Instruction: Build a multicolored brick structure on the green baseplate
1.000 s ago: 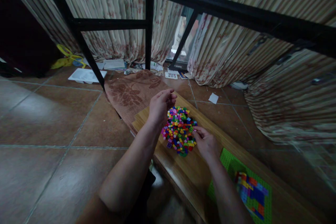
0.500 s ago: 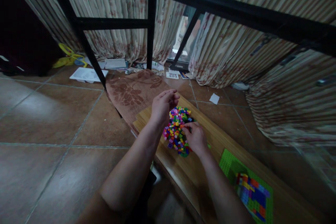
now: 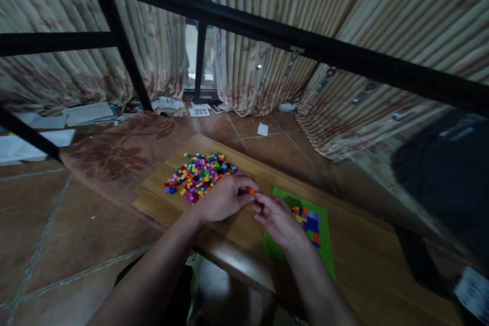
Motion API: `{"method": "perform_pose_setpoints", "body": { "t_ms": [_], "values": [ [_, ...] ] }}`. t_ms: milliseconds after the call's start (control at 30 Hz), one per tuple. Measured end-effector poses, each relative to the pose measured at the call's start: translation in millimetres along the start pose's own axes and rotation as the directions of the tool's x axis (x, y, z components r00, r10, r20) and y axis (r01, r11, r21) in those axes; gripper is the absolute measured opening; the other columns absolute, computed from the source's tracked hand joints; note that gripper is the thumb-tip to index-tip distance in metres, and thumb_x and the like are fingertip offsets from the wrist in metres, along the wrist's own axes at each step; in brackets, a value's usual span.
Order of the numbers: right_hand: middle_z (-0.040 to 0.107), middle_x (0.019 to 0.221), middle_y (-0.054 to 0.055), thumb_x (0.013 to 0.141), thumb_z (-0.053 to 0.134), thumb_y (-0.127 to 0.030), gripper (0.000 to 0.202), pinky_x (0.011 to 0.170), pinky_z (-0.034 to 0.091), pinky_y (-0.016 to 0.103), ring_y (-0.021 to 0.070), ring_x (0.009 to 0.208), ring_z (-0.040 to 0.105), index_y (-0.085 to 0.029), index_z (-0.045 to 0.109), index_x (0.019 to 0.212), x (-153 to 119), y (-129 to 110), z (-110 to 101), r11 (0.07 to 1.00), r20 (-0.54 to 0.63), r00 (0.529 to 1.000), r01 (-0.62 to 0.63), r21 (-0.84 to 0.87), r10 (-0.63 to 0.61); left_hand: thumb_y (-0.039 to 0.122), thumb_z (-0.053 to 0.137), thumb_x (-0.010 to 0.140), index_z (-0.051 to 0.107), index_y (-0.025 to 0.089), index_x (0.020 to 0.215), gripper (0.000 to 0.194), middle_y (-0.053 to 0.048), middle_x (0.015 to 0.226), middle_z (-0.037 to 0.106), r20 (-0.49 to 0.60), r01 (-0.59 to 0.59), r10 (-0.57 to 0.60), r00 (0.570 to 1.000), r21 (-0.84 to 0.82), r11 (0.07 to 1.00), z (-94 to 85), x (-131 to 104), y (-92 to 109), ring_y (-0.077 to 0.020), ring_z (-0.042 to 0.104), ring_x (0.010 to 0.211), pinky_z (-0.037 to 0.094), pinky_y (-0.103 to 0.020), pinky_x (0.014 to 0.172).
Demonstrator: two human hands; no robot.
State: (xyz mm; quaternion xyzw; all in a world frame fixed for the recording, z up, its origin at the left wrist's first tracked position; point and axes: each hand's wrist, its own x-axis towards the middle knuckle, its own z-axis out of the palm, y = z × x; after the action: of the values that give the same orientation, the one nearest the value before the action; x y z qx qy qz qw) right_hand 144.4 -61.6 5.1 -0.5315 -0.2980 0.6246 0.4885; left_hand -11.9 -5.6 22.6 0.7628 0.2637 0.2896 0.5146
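Note:
My left hand [image 3: 225,197] and my right hand [image 3: 274,216] meet above the wooden bench top. Between their fingertips is a small orange toy brick [image 3: 251,191], pinched from both sides. Behind my left hand spreads a pile of loose multicoloured bricks [image 3: 202,170]. My right hand and forearm partly cover a green baseplate [image 3: 325,229]. On that plate, a block of blue, orange, yellow and purple bricks [image 3: 311,224] is joined together, its left part hidden by my right hand.
A brown patterned cloth [image 3: 114,150] lies at the bench's far left end. Black metal bars [image 3: 244,23] cross in front of striped curtains [image 3: 260,81]. Papers [image 3: 89,113] lie on the tiled floor, and a dark object [image 3: 445,183] stands at the right.
My view has turned right. My right hand has left the brick pile with an orange brick, and my left hand has come down to meet it, closing its fingertips on the brick.

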Motion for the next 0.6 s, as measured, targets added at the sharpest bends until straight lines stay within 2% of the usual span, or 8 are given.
{"method": "perform_pose_setpoints", "body": {
  "t_ms": [100, 200, 267, 333, 467, 533, 600],
  "values": [
    [0.056, 0.063, -0.002, 0.065, 0.076, -0.049, 0.030, 0.046, 0.029, 0.021, 0.0087, 0.053, 0.041, -0.021, 0.068, 0.071, -22, 4, -23, 0.996, -0.067, 0.996, 0.048, -0.078, -0.054, 0.018, 0.055, 0.086, 0.070, 0.018, 0.089, 0.015, -0.003, 0.084, 0.070, 0.055, -0.017, 0.014, 0.998, 0.065, 0.998, 23.9, 8, 2, -0.0141, 0.066, 0.076, 0.050, -0.023, 0.072],
    [0.049, 0.054, -0.004, 0.069, 0.075, -0.051, 0.031, 0.045, 0.026, 0.022, 0.0093, 0.049, 0.036, -0.021, 0.070, 0.072, -47, 4, -56, 0.983, -0.162, 0.979, 0.099, -0.154, -0.124, 0.017, 0.056, 0.085, 0.069, 0.018, 0.088, 0.014, -0.002, 0.084, 0.070, 0.041, -0.035, 0.028, 0.999, 0.178, 0.983, 48.5, 18, -3, -0.0142, 0.065, 0.077, 0.049, -0.023, 0.072],
    [0.045, 0.051, -0.005, 0.072, 0.072, -0.053, 0.032, 0.046, 0.027, 0.024, 0.0098, 0.049, 0.036, -0.021, 0.070, 0.073, -62, -2, -85, 0.956, -0.250, 0.945, 0.147, -0.252, -0.212, 0.018, 0.057, 0.084, 0.070, 0.019, 0.092, 0.015, -0.002, 0.087, 0.071, -0.009, -0.014, 0.016, 1.000, 0.251, 0.968, 65.9, 26, -8, -0.0151, 0.065, 0.078, 0.050, -0.024, 0.073],
    [0.043, 0.048, -0.005, 0.074, 0.071, -0.054, 0.034, 0.048, 0.029, 0.024, 0.0098, 0.048, 0.036, -0.020, 0.070, 0.070, -73, -10, -117, 0.921, -0.344, 0.886, 0.193, -0.339, -0.312, 0.019, 0.056, 0.085, 0.070, 0.020, 0.097, 0.018, -0.003, 0.093, 0.072, -0.061, 0.018, 0.000, 0.998, 0.286, 0.958, 83.5, 36, -13, -0.0165, 0.067, 0.083, 0.051, -0.026, 0.077],
    [0.052, 0.054, -0.003, 0.069, 0.074, -0.052, 0.034, 0.048, 0.028, 0.024, 0.0091, 0.049, 0.038, -0.019, 0.069, 0.072, -75, -21, -173, 0.914, -0.489, 0.780, 0.270, -0.301, -0.391, 0.019, 0.055, 0.086, 0.071, 0.022, 0.100, 0.021, -0.003, 0.101, 0.074, -0.112, 0.060, -0.029, 0.993, 0.278, 0.959, 115.6, 55, -18, -0.0184, 0.069, 0.092, 0.052, -0.029, 0.085],
    [0.055, 0.057, -0.002, 0.067, 0.076, -0.051, 0.033, 0.048, 0.029, 0.024, 0.0092, 0.049, 0.039, -0.019, 0.069, 0.073, -70, -18, -189, 0.917, -0.516, 0.760, 0.299, -0.264, -0.396, 0.020, 0.055, 0.086, 0.070, 0.022, 0.103, 0.023, -0.003, 0.101, 0.074, -0.111, 0.072, -0.044, 0.993, 0.262, 0.962, 127.8, 61, -20, -0.0188, 0.069, 0.092, 0.053, -0.030, 0.086],
    [0.056, 0.058, -0.002, 0.068, 0.076, -0.050, 0.032, 0.048, 0.029, 0.024, 0.0091, 0.049, 0.039, -0.019, 0.070, 0.074, -64, -10, -196, 0.922, -0.517, 0.763, 0.302, -0.244, -0.387, 0.020, 0.057, 0.085, 0.069, 0.022, 0.109, 0.027, -0.004, 0.104, 0.074, -0.119, 0.082, -0.055, 0.991, 0.244, 0.966, 136.2, 66, -24, -0.0197, 0.069, 0.095, 0.053, -0.033, 0.089]
  ]
}}
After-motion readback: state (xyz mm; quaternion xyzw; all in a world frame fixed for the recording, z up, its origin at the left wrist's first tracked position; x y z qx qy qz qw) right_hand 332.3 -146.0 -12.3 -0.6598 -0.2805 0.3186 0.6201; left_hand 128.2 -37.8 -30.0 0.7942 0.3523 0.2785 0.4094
